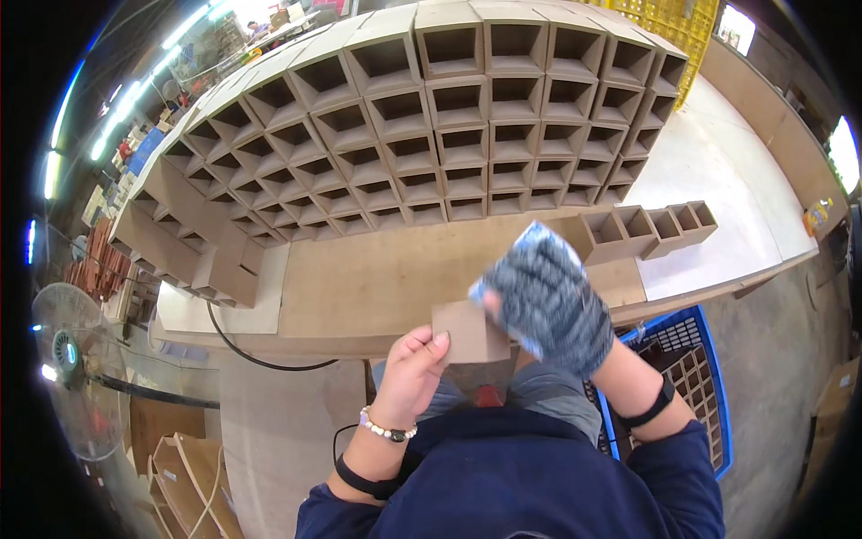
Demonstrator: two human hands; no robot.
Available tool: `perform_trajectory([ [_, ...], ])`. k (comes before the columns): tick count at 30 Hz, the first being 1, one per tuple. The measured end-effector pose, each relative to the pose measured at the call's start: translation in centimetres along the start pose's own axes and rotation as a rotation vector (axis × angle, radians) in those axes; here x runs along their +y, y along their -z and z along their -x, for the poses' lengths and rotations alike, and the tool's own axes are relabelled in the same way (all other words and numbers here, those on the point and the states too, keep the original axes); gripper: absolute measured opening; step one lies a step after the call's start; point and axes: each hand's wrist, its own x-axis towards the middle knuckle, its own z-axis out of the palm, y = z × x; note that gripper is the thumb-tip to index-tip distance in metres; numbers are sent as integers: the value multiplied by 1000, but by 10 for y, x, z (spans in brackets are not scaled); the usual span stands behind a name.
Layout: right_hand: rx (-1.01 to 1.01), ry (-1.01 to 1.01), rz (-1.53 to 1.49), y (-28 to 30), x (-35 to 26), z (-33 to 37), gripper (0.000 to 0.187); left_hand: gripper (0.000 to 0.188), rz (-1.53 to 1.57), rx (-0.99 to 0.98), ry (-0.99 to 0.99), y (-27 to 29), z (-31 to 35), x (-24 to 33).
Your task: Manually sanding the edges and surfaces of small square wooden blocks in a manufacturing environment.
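Down near the middle of the head view, the left hand (409,368), bare, with a bead bracelet and a dark band at the wrist, has its grip clenched on a small brown box (469,331), thumb on the near face and fingers underneath. The box is held in the air just above the near edge of the table (359,287), close to the person's chest. The right hand (546,301) wears a grey knit glove and is blurred; it lies over the right end of the box, touching it, and holds something light blue (537,235) that sticks out above the knuckles. Because of the blur I cannot tell how tightly that grip is closed or what the blue thing is. A black band sits on the right wrist, and both arms are in dark blue sleeves.

On the table behind the hands a big stack of open-fronted brown boxes (431,135) forms a honeycomb wall, its openings facing the camera. A short row of four like boxes (648,229) lies flat on the table just right of the gloved hand. A black cable (247,355) hangs off the table's near edge at the left. A blue crate (696,377) with a grid inside stands on the floor at the right, beside the person. A fan (72,368) stands far left, and yellow crates (669,22) sit behind the stack.
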Motion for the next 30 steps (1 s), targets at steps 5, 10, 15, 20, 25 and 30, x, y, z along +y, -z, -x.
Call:
perform_trajectory([
  [5,-98,197,-121,18,-22,4,42,30,162,-157,142,17,-3,0],
  [10,-137,-10,82,-8,29,7,41,33,150,-108,209,3,2,-1],
  [15,-116,5,-72,24,-17,1,39,35,182,-123,152,14,0,0],
  [20,-70,4,-151,9,-9,0,34,31,237,-183,199,17,-2,-3],
  [25,31,-18,-25,-5,24,6,36,31,113,-122,162,1,3,5],
  [30,4,87,-113,9,-13,7,35,32,91,-119,130,4,4,7],
])
